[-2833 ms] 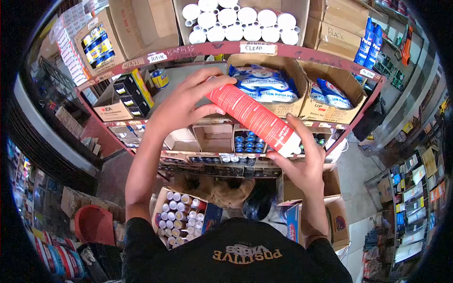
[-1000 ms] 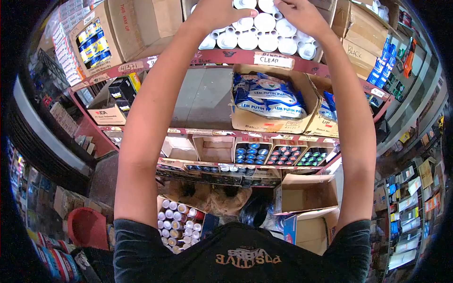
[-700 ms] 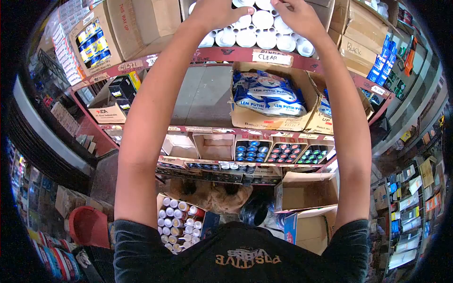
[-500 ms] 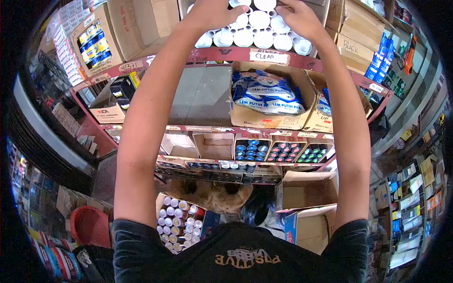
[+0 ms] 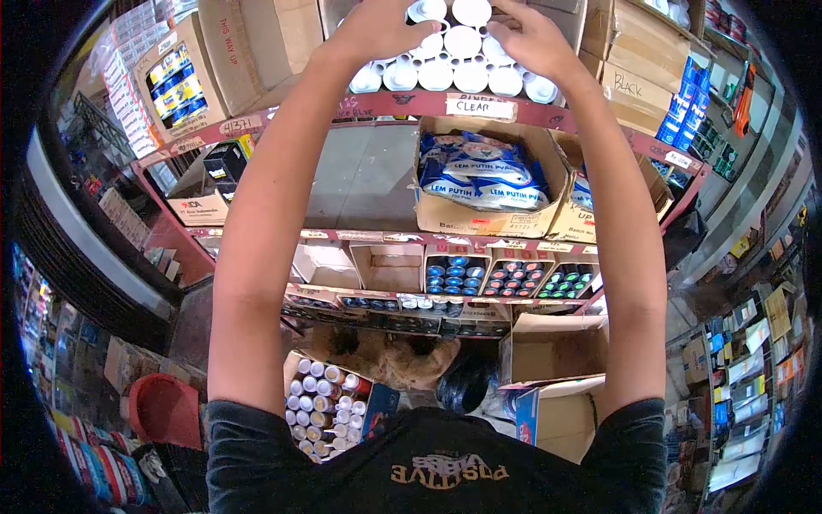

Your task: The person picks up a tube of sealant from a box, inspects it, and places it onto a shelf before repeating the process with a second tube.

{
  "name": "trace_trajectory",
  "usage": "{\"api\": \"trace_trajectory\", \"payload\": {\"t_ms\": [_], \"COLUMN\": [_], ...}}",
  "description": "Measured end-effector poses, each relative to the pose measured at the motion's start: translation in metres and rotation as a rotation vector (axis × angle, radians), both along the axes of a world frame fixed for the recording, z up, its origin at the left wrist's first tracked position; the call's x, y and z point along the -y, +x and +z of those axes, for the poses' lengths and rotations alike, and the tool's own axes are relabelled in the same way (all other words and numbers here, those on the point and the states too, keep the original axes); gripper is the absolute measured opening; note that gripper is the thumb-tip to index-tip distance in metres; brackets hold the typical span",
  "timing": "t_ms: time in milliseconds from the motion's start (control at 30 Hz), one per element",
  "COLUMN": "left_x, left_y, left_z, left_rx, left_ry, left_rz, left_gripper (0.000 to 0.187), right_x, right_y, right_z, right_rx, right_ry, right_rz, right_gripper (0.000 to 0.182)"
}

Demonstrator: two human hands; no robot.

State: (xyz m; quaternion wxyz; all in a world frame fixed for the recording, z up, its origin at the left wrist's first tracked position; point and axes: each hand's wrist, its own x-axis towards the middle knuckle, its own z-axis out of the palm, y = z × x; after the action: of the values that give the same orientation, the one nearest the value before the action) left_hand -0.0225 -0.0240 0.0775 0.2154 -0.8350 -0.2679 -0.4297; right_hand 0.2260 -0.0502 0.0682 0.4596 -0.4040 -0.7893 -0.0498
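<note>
Both arms reach up to the top shelf, where white round-ended tubes lie stacked in a box above a label reading CLEAR. My left hand is at the stack's upper left, thumb against a white tube, its other fingers cut off by the frame edge. My right hand is at the upper right of the stack, fingers bent against the tubes. Whether either hand grips a tube cannot be made out. Below the stack, blue and white packets fill an open carton.
Lower shelves hold small boxes of dark bottles with coloured caps. An open box of white-capped cans stands lower left, near a red stool. Open cartons are lower right. Stocked shelving lines the right side.
Both hands have shifted slightly at the stack, the right one a little lower and further left. The view has moved slightly.
</note>
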Motion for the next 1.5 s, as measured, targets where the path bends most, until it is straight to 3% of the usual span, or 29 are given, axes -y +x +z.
{"api": "trace_trajectory", "payload": {"t_ms": [133, 200, 567, 667, 733, 767, 867, 933, 1000, 1033, 1200, 1267, 1500], "left_x": [0.007, 0.014, -0.004, 0.001, 0.002, 0.002, 0.002, 0.002, 0.000, -0.002, -0.001, -0.003, -0.005], "left_y": [0.002, 0.004, 0.007, 0.005, 0.004, 0.003, 0.002, 0.000, 0.001, 0.001, 0.002, 0.003, 0.004], "left_z": [0.000, 0.004, -0.006, 0.001, 0.004, 0.005, 0.005, 0.006, 0.006, 0.005, 0.003, 0.004, 0.001], "left_rx": [0.008, -0.006, 0.025, -0.014, -0.037, -0.043, -0.040, -0.028, -0.055, -0.055, -0.004, -0.029, 0.082], "left_ry": [0.019, -0.121, -0.007, -0.019, -0.052, -0.044, -0.055, -0.073, -0.046, -0.049, -0.075, -0.047, -0.173], "left_rz": [0.034, 0.075, 0.111, 0.089, 0.079, 0.029, -0.010, -0.001, -0.053, -0.056, -0.042, -0.045, 0.176], "left_gripper": [0.053, 0.053, 0.058, 0.058, 0.058, 0.057, 0.056, 0.055, 0.055, 0.055, 0.054, 0.059, 0.085], "right_x": [-0.001, 0.001, 0.004, 0.000, -0.001, -0.031, -0.021, -0.021, -0.017, -0.014, 0.005, 0.007, 0.019], "right_y": [-0.001, -0.001, 0.002, -0.005, -0.008, -0.003, -0.005, -0.003, -0.003, -0.003, -0.018, -0.030, -0.051], "right_z": [-0.002, -0.002, 0.001, 0.011, 0.025, 0.023, 0.041, 0.038, 0.032, 0.030, 0.024, 0.021, 0.029], "right_rx": [0.013, 0.021, 0.047, 0.024, 0.165, 0.357, 0.351, 0.337, 0.056, 0.044, -0.100, -0.033, 0.037], "right_ry": [0.063, 0.040, -0.015, 0.101, 0.012, 0.232, 0.031, 0.088, 0.021, 0.175, 0.141, 0.340, 0.210], "right_rz": [0.026, -0.008, -0.006, 0.017, -0.013, -0.046, 0.090, 0.067, 0.127, 0.005, -0.099, -0.312, -0.449], "right_gripper": [0.053, 0.053, 0.061, 0.067, 0.072, 0.063, 0.051, 0.042, 0.044, 0.043, 0.043, 0.046, 0.062]}}
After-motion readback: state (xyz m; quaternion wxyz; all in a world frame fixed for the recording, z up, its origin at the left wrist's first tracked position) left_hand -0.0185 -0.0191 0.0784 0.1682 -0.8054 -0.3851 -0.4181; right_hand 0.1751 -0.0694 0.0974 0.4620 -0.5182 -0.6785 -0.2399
